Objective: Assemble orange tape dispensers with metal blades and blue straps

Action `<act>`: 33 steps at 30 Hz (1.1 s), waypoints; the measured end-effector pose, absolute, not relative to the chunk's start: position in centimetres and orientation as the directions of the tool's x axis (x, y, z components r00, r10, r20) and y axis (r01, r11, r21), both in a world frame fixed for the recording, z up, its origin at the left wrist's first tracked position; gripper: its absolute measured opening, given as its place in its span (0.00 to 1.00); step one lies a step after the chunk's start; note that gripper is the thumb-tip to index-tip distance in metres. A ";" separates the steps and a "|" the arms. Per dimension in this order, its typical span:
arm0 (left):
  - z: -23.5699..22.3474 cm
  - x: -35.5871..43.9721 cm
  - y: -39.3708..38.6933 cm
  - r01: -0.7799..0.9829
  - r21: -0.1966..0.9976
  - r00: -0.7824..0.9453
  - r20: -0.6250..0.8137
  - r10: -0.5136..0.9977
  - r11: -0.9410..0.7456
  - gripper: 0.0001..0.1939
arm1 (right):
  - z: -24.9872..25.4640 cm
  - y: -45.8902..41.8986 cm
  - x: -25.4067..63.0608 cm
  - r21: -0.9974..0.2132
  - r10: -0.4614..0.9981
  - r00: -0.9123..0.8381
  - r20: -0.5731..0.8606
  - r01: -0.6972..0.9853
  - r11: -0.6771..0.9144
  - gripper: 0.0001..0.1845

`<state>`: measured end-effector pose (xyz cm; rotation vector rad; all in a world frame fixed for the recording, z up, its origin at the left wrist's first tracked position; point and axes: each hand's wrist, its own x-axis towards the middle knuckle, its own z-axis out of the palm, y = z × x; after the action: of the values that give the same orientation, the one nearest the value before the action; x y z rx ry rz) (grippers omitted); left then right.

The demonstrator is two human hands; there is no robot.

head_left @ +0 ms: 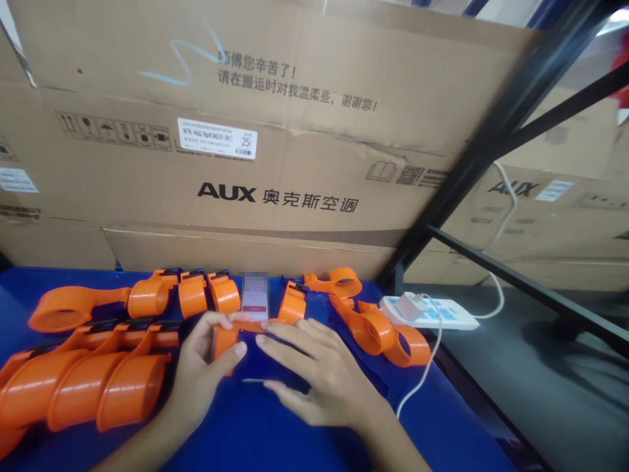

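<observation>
My left hand is closed around an orange plastic tape dispenser, thumb on the near side and fingers behind. Beside it, my right hand has its fingers stretched out, the tips resting along the dispenser's upper edge; its thumb is spread apart below. A thin pale strip shows at the right thumb tip; I cannot tell whether it touches the thumb or lies on the table. Part of the held dispenser is hidden by my fingers. Just behind it lies a phone with a lit screen.
Several orange dispensers with black parts are lined up at left, others along the back. More orange pieces lie at right beside a white power strip with a cable. A large cardboard box and black rack post stand behind the blue table.
</observation>
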<state>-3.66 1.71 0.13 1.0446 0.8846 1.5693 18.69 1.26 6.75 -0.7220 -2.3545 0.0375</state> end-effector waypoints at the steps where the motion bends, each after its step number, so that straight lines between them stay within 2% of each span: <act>1: 0.2 -3.7 1.7 -0.365 0.908 -0.099 0.184 0.978 -0.207 0.16 | 6.8 1.2 18.7 -0.225 0.514 -0.614 0.599 0.487 0.844 0.28; 3: 0.4 -3.7 1.6 -0.453 0.875 -0.047 0.171 0.984 -0.173 0.17 | 6.9 1.2 18.6 -0.297 0.549 -0.558 0.622 0.481 0.825 0.29; 5: 0.7 -3.5 1.4 -0.546 0.822 -0.017 0.184 0.983 -0.164 0.22 | 7.2 1.2 18.7 -0.413 0.616 -0.491 0.616 0.466 0.783 0.28; 10: 1.4 -2.5 0.4 -0.570 0.809 0.061 0.215 0.975 -0.143 0.42 | 8.0 1.4 18.6 -0.725 0.781 -0.475 0.406 0.352 0.591 0.20; 11: 1.4 -2.4 0.3 -0.564 0.813 0.053 0.209 0.976 -0.143 0.45 | 7.9 1.4 18.5 -0.778 0.795 -0.490 0.358 0.315 0.544 0.20; 13: 1.1 -2.3 0.1 -0.525 0.834 -0.008 0.196 0.981 -0.171 0.43 | 7.5 1.4 18.1 -0.850 0.807 -0.520 0.280 0.256 0.460 0.21; 17: 0.1 -2.7 0.5 -0.378 0.904 -0.115 0.167 0.979 -0.199 0.31 | 6.4 1.4 17.4 -0.886 0.849 -0.463 0.254 0.240 0.396 0.21; 19: -0.3 -3.0 0.9 -0.378 0.910 -0.139 0.125 0.982 -0.169 0.30 | 6.2 1.6 17.5 -0.882 0.852 -0.445 0.276 0.236 0.409 0.21; 22: -0.6 -3.1 1.5 -0.381 0.918 -0.176 0.046 0.983 -0.111 0.26 | 6.5 1.7 17.9 -0.866 0.809 -0.510 0.294 0.216 0.450 0.22; 26: -0.3 -3.2 2.0 -0.337 0.936 -0.198 0.029 0.980 -0.096 0.23 | 6.5 1.6 17.9 -0.871 0.773 -0.574 0.269 0.197 0.449 0.39; 28: -0.2 -3.1 2.0 -0.330 0.938 -0.187 0.043 0.982 -0.104 0.24 | 6.3 1.7 17.5 -0.906 0.789 -0.567 0.238 0.163 0.390 0.37; 30: -0.1 -3.1 1.9 -0.308 0.938 -0.223 0.093 0.970 -0.160 0.28 | 5.8 1.9 17.1 -0.954 0.834 -0.515 0.198 0.095 0.286 0.30; 33: 0.3 -3.3 1.3 -0.097 0.936 -0.311 0.294 0.904 -0.338 0.34 | 5.1 2.6 16.5 -0.994 0.902 -0.417 0.109 -0.039 0.101 0.27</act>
<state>-3.28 1.34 0.34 1.1719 1.1337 1.7421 16.48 2.59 5.06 -0.8789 -1.5541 1.4396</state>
